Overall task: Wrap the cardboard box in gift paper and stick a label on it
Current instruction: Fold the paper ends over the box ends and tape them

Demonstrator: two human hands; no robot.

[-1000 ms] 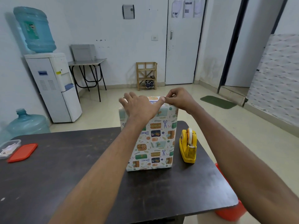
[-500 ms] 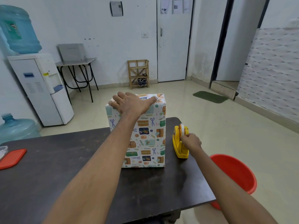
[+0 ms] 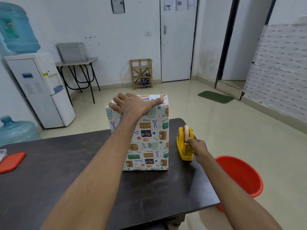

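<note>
The box (image 3: pixel 149 140), covered in white gift paper with colourful prints, stands upright on the dark table (image 3: pixel 66 171) near its far edge. My left hand (image 3: pixel 134 105) lies flat on the box's top, fingers spread, pressing the folded paper down. To the right of the box sits a yellow tape dispenser (image 3: pixel 185 143) with a white roll. My right hand (image 3: pixel 198 146) is at the dispenser's front end, fingers pinched on the tape end.
An orange lid (image 3: pixel 12 161) and a clear container (image 3: pixel 2 154) lie at the table's left edge. A red bucket (image 3: pixel 240 176) stands on the floor right of the table. A water dispenser (image 3: pixel 41 90) and spare bottle (image 3: pixel 15 130) are at left.
My right hand left the top of the box, dropped to the tape dispenser and now pinches the tape. My left hand stayed flat on the box's top.
</note>
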